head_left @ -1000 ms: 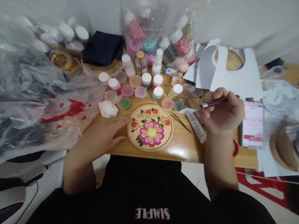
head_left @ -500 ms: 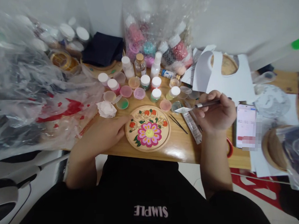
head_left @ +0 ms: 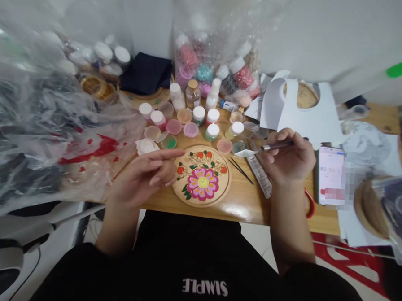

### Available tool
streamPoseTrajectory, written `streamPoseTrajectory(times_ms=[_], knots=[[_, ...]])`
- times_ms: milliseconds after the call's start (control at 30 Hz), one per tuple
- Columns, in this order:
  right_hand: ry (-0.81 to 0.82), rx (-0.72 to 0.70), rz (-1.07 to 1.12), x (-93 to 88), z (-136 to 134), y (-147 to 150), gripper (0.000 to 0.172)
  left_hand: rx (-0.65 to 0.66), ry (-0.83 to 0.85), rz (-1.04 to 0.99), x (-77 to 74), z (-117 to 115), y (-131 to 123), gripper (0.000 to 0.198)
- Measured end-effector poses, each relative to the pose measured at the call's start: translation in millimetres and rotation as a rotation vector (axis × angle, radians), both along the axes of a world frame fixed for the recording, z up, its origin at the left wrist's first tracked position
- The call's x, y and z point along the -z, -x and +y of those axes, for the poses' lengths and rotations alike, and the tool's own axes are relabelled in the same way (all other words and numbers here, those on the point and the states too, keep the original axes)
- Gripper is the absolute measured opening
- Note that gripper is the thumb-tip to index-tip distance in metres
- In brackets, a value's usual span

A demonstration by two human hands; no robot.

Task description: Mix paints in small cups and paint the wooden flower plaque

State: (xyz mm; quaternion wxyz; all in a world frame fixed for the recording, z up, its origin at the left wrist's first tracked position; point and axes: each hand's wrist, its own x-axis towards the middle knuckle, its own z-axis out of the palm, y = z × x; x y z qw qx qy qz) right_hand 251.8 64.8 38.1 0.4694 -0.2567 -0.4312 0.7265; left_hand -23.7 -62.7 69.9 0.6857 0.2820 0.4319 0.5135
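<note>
My right hand (head_left: 290,159) is closed around the dark handle of a small palette knife (head_left: 267,147), its pointed metal blade aimed left above a small cup (head_left: 239,147). On the table in front of me lies a round wooden board (head_left: 223,190) bearing a pink flower, orange blooms and green leaves outlined in gold. My left hand (head_left: 146,174) is raised at the board's left edge, palm turned partly up, index finger stretched out and the others loosely bent. Nothing shows in it. Black tweezers (head_left: 241,170) rest just right of the board.
Behind the board stand small cups of coloured material, such as a green one (head_left: 169,142), and white-lidded jars (head_left: 212,132). A crumpled tissue (head_left: 147,146) lies left. Toward the right are a tube (head_left: 259,175), red-handled scissors (head_left: 309,203) and a phone (head_left: 330,175). Plastic bags (head_left: 37,128) fill the left side.
My left hand has come up off the board's left edge and turned its palm upward, with the index finger extended. My right hand still holds the palette knife in nearly the same place.
</note>
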Motion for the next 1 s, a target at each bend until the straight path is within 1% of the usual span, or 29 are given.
streamPoseTrajectory(times_ms=[33, 100, 200, 267, 333, 400, 467, 533, 567, 600, 633, 700, 733, 767, 833, 900, 1000], knots=[[-0.001, -0.003, 0.001, 0.0, 0.0, 0.2, 0.023, -0.017, 0.038, -0.127, -0.6, 1.1, -2.4, 0.027], [-0.003, -0.005, 0.0, 0.1, -0.1, 0.6, 0.023, -0.095, 0.1, -0.238, -1.9, 3.6, -6.7, 0.024], [0.002, 0.005, -0.012, 0.1, -0.5, 1.7, 0.024, -0.181, 0.128, -0.229, -3.3, 6.1, -9.6, 0.016], [0.023, 0.014, -0.019, -0.3, -1.0, 2.7, 0.024, -0.193, 0.125, -0.132, -2.2, 6.3, -8.7, 0.007], [0.046, 0.022, -0.022, -1.0, -1.6, 3.8, 0.022, -0.193, 0.113, 0.044, 1.8, 4.9, -6.7, 0.009], [0.058, 0.025, -0.025, -1.6, -2.2, 4.8, 0.021, -0.248, 0.041, 0.306, 8.6, 1.2, -4.4, 0.011], [0.063, 0.028, -0.021, -2.0, -2.5, 5.7, 0.021, -0.352, -0.092, 0.696, 16.8, -5.8, -1.7, 0.011], [0.071, 0.024, -0.016, -2.1, -2.7, 6.1, 0.02, -0.414, -0.233, 1.174, 25.4, -17.1, 2.3, 0.012], [0.073, 0.02, -0.015, -2.0, -2.7, 6.1, 0.019, -0.405, -0.291, 1.383, 29.8, -24.4, 4.9, 0.013], [0.07, 0.015, -0.016, -1.9, -2.7, 5.9, 0.019, -0.373, -0.337, 1.541, 34.3, -32.6, 7.8, 0.014], [0.064, 0.011, -0.021, -1.7, -2.7, 5.6, 0.019, -0.346, -0.375, 1.643, 39.0, -41.5, 10.8, 0.017], [0.048, 0.014, -0.036, -1.3, -2.5, 4.9, 0.019, -0.276, -0.447, 1.753, 49.8, -59.7, 16.5, 0.023], [0.037, 0.022, -0.042, -1.0, -2.5, 4.6, 0.02, -0.374, -0.53, 1.806, 55.8, -68.1, 18.7, 0.024], [0.03, 0.029, -0.049, -0.7, -2.4, 4.5, 0.021, -0.397, -0.546, 1.84, 62.1, -75.7, 20.3, 0.029], [0.023, 0.036, -0.059, -0.1, -2.3, 4.8, 0.021, -0.458, -0.545, 1.848, 74.2, -86.8, 21.8, 0.037], [0.024, 0.031, -0.057, 0.2, -2.2, 5.9, 0.021, -0.45, -0.513, 1.847, 84.2, -92.6, 21.4, 0.044], [0.044, 0.032, -0.032, -0.4, -2.3, 8.3, 0.021, -0.474, -0.464, 1.825, 92.4, -94.6, 19.4, 0.046]])
